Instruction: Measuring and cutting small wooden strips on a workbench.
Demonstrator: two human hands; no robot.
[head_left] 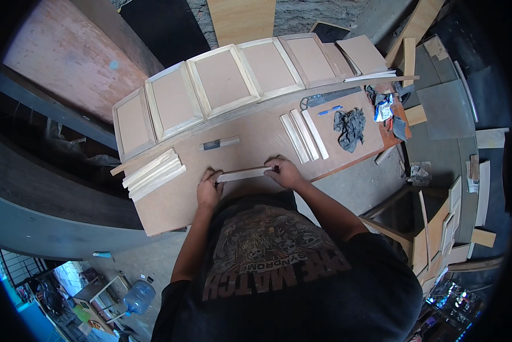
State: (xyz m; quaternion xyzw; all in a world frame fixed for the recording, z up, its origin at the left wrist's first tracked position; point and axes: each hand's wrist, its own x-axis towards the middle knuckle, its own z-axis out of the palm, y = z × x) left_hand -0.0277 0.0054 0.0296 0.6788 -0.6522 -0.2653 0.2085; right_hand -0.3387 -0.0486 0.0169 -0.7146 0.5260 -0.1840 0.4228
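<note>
- Strip of pale wood in front of me, at the near edge of the worktop.
- My left hand, fingers closed, grips its left end.
- My right hand pinches its right end.

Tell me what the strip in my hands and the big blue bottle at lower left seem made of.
The strip looks like unpainted wood, matte: its face is pale, without gloss. The blue bottle is probably smooth plastic: it's see-through with shiny highlights, though glass can't be ruled out.
</note>
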